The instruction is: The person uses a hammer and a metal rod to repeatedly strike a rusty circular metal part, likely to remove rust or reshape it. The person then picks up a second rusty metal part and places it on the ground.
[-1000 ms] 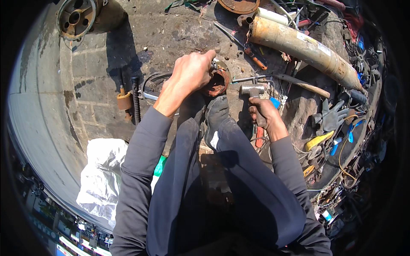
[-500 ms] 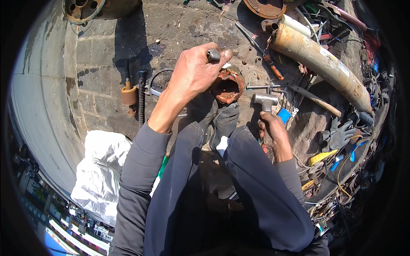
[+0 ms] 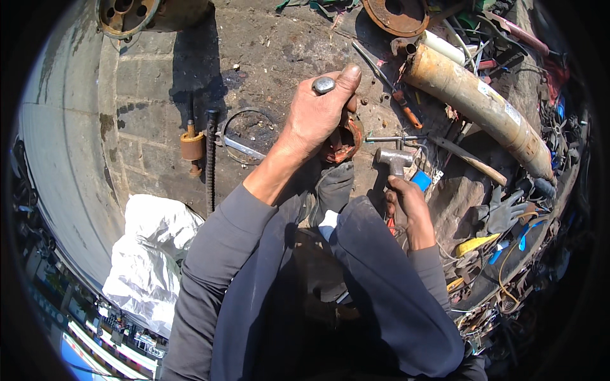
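My left hand (image 3: pixel 318 117) is closed around an upright steel bar; only its rounded, flattened top end (image 3: pixel 323 85) shows above the fist. Below and just right of that fist lies a round motor stator (image 3: pixel 346 143) with reddish, copper-coloured windings, close in front of my shoe (image 3: pixel 335 184). The hand hides much of it, and the bar's lower end is out of sight. My right hand (image 3: pixel 406 202) grips a hammer by its handle. The hammer's grey metal head (image 3: pixel 394 156) points away from me, apart from the bar and low beside the stator.
A rotor on a shaft (image 3: pixel 192 147), a ribbed rod (image 3: pixel 211 159) and a metal ring (image 3: pixel 244 120) lie left. To the right are an orange-handled screwdriver (image 3: pixel 410 111), a second hammer's wooden handle (image 3: pixel 483 166), a long rusty cylinder (image 3: pixel 480 108), a grey glove (image 3: pixel 505 209) and scrap.
My left hand has shifted right with the bar and now covers more of the stator. The bar's end shows more of its top face. My right hand and the hammer have hardly moved.
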The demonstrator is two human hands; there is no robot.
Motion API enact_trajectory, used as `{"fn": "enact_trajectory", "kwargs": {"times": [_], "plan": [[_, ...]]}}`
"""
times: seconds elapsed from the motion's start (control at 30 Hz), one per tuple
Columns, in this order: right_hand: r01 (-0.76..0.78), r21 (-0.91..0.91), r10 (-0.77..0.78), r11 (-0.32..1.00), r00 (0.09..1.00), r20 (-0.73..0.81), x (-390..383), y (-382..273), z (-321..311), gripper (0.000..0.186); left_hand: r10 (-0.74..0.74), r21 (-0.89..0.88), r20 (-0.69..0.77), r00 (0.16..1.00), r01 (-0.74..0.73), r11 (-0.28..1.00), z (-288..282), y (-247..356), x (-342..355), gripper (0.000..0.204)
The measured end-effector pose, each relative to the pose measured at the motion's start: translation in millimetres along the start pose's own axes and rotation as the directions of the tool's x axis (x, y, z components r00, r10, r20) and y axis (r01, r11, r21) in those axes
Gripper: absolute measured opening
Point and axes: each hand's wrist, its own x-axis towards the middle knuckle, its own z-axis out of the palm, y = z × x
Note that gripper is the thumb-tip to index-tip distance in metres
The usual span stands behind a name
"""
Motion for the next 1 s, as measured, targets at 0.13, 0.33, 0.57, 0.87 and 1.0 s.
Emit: {"fn": "enact_trajectory", "kwargs": {"times": [0.13,0.33,0.57,0.87,1.0], "plan": [[-0.005,0.001,0.005,1.0,1.0,0.013,1.9,1.6,-3.1,0.018,0.014,-0.005,0.02,1.0,-0.014,1.0,0.5,-9.4,1.5,0.052],[-0.008,-0.006,0.008,1.0,1.0,0.017,1.9,0.9,-3.6,0.018,0.011,-0.001,0.062,0.998,-0.011,1.0,2.5,-9.1,1.7,0.052],[-0.007,0.043,0.006,0.999,1.0,0.017,-0.9,0.1,-1.8,0.019,0.034,0.032,0.078,0.996,-0.036,0.999,4.2,-2.9,-0.7,0.054],[-0.005,0.049,0.004,0.999,1.0,0.026,-2.3,-1.4,-0.8,0.019,0.048,0.023,0.094,0.994,-0.05,0.998,5.1,-3.0,-1.7,0.054],[-0.003,0.044,0.002,0.999,1.0,0.022,-1.4,0.3,-2.6,0.019,0.037,0.019,0.1,0.994,-0.039,0.999,6.1,-2.4,-1.1,0.053]]}}
